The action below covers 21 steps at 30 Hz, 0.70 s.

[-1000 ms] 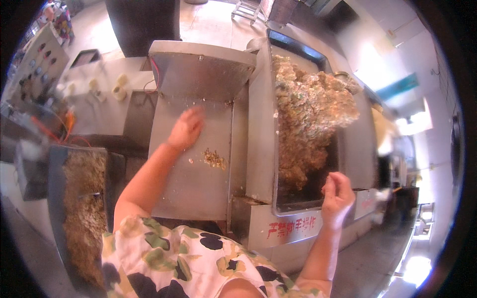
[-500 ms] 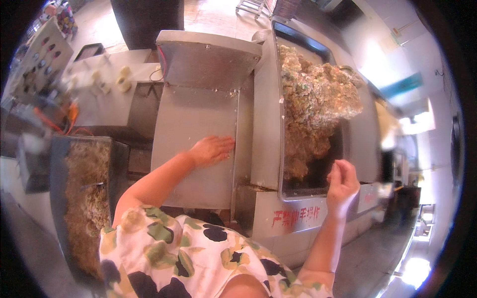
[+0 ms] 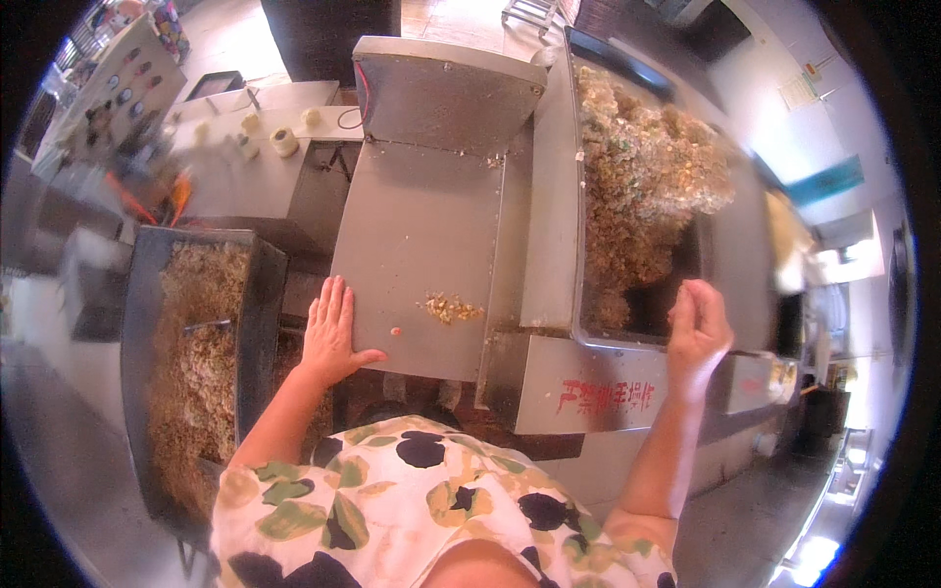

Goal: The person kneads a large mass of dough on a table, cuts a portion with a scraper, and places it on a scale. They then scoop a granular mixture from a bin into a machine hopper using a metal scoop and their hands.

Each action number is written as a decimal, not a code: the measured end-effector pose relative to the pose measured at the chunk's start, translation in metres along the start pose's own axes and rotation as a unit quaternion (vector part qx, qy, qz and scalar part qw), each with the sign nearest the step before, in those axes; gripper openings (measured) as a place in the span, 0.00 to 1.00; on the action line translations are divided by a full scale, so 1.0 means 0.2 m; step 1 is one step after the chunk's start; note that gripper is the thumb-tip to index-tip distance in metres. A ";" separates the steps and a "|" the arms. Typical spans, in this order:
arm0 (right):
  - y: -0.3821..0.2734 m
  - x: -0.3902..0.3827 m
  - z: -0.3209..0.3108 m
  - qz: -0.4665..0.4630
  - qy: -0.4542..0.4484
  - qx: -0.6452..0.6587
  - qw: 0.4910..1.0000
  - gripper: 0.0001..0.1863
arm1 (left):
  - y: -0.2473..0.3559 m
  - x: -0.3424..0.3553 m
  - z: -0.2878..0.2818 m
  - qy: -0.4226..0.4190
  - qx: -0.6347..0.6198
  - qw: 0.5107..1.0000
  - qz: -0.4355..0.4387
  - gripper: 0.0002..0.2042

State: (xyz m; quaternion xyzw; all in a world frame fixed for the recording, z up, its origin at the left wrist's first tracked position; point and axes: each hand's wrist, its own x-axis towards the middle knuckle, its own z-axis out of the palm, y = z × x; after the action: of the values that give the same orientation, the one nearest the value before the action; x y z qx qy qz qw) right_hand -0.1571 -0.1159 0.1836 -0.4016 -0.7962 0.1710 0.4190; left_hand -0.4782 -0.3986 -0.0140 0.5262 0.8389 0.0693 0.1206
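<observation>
A flat metal platform [image 3: 421, 216] lies in front of me, with a raised metal hood at its far end. My left hand [image 3: 331, 335] rests on its near left edge, fingers extended and thumb apart, holding nothing. A small heap of yellowish crumbs [image 3: 451, 309] lies on the platform to the right of this hand, with one orange bit [image 3: 395, 331] closer to it. My right hand [image 3: 698, 323] is raised at the near right corner of a dark tray [image 3: 627, 341], its fingers closed together; whatever they may hold is hidden. Lumpy brown-and-white clumped material [image 3: 647, 167] is piled in that tray.
At left stands a deep metal bin [image 3: 257, 323] with loose brown material [image 3: 201, 353] and a thin rod lying on it. A white counter [image 3: 235, 176] with small pale cups is beyond. A white panel with red lettering [image 3: 588, 392] fronts the dark tray.
My left hand has moved from the platform's right side to its near left edge, its fingers now spread. The crumb heap now shows on the platform. My right hand stays closed; the view has shifted.
</observation>
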 end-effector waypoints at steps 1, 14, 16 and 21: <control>-0.01 0.00 0.00 -0.005 -0.002 -0.009 1.000 0.02 | 0.03 0.02 0.00 -0.008 0.005 1.000 -0.015 0.58; -0.02 0.01 -0.01 -0.054 -0.009 -0.022 0.998 0.03 | 0.61 0.42 0.22 0.055 -0.070 0.990 0.108 0.35; -0.01 0.02 -0.01 -0.073 0.001 -0.032 0.997 0.03 | 0.66 0.48 0.28 0.113 -0.093 0.983 0.114 0.26; -0.01 0.01 -0.03 -0.064 0.003 -0.021 0.998 0.03 | 0.71 0.60 0.30 0.213 -0.115 0.959 0.145 0.13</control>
State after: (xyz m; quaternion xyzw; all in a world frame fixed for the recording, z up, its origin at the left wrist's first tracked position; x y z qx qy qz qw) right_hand -0.1542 -0.1151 0.1895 -0.3594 -0.8224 0.1256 0.4228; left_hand -0.3877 -0.2298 -0.0521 0.5976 0.7465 0.2924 -0.0123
